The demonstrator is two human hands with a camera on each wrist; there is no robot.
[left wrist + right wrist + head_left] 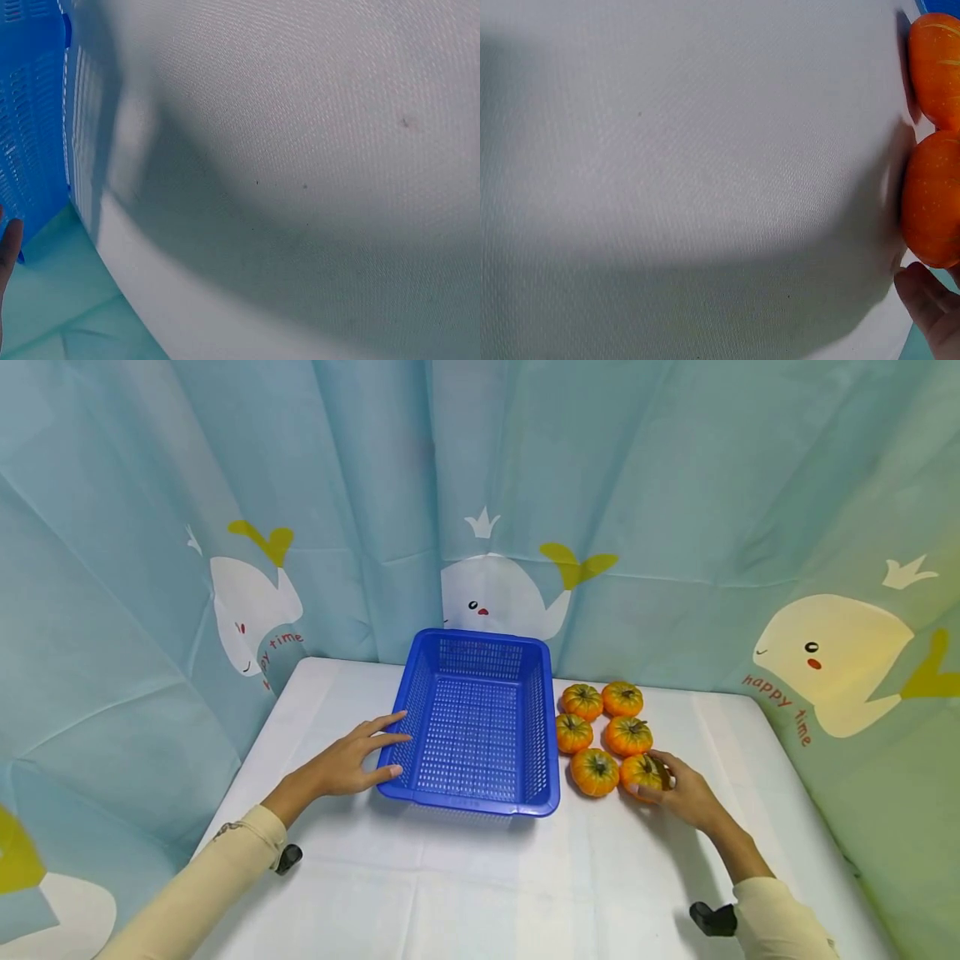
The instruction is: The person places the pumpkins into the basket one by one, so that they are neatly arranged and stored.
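Observation:
A blue plastic basket point(540, 807) with perforated walls stands on the white table, nothing inside it. My left hand point(358, 758) is at its left rim, fingers spread and fairly straight. Only a fingertip of that hand shows in the left wrist view, beside the blue wall. Several small orange-and-green pumpkins point(595, 772) sit close together just right of the basket. My right hand point(686, 789) holds the nearest right-hand pumpkin point(637, 772), fingers behind it and thumb in front. In the right wrist view the thumb lies by that orange pumpkin point(934, 199); the rest of the grip is cut off.
The white tabletop point(465, 885) extends in front of the basket and to both sides. A pale blue curtain point(637, 468) with whale prints hangs behind and around the table. Black wrist-worn pieces point(712, 919) show beneath both sleeves.

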